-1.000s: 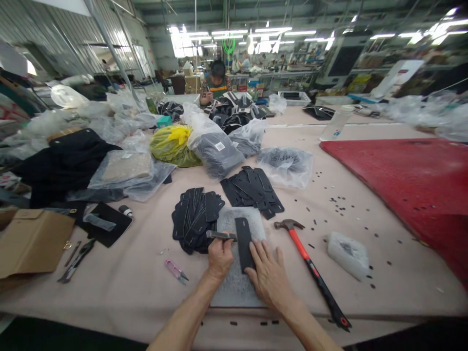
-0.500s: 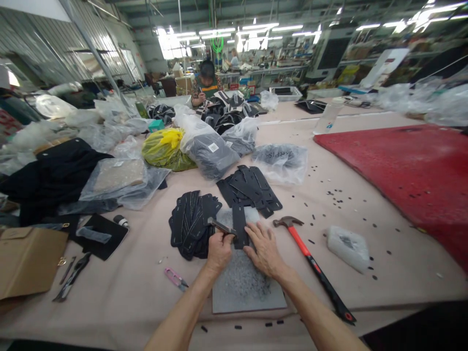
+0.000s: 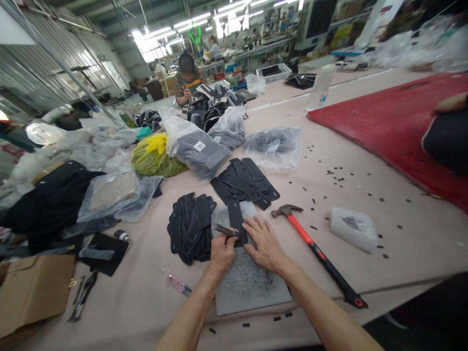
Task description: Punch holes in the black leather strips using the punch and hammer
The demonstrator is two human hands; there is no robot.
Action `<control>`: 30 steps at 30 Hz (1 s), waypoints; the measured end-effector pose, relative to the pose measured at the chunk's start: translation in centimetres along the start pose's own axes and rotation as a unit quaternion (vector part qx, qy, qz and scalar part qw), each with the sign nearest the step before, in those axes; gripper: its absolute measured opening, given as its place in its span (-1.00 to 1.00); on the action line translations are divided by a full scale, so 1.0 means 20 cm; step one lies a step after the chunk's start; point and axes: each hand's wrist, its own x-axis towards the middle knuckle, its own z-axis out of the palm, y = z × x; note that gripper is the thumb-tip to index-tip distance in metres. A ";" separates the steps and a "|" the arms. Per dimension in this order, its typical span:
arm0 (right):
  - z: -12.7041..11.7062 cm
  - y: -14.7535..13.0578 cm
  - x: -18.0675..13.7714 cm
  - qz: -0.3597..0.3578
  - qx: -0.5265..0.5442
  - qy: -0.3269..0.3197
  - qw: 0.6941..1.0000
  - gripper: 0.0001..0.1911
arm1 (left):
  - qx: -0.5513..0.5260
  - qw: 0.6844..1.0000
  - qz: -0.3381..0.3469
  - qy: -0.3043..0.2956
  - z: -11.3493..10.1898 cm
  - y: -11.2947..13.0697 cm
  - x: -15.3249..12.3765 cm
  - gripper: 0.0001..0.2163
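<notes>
My left hand (image 3: pixel 223 254) is closed around a short metal punch (image 3: pixel 225 230), which slants over the lower part of a black strip (image 3: pixel 236 214). Its tip against the strip is partly hidden by my fingers. My right hand (image 3: pixel 265 243) lies flat with fingers stretched, their tips along the strip's right edge. Under both hands is a grey, worn board (image 3: pixel 252 287). A heap of black pieces with slots (image 3: pixel 190 226) lies left of the board, and another pile of black strips (image 3: pixel 244 180) lies behind it. To the right rests a claw hammer (image 3: pixel 310 243) with a red and black handle.
Pink thread snips (image 3: pixel 178 284) lie at the left, near a brown flap case (image 3: pixel 32 297). Bagged goods (image 3: pixel 197 151) and a yellow bag (image 3: pixel 157 156) stand farther back. At right are a wrapped block (image 3: pixel 353 230), a red board (image 3: pixel 387 117) and another person's arm (image 3: pixel 449 131).
My view has tilted and turned a little. The punch has shifted down the strip and lies flatter. Another person's arm has appeared over the red board at the right.
</notes>
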 end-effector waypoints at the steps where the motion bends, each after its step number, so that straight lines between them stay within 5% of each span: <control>1: 0.00 0.00 0.00 0.000 0.000 0.001 1.000 -0.33 | 0.001 1.000 0.000 0.000 0.00 0.00 0.00 -0.81; 30: 0.00 0.00 -0.01 0.000 0.023 0.022 1.000 -0.35 | 0.181 0.979 0.095 -0.010 0.06 -0.01 0.00 -0.79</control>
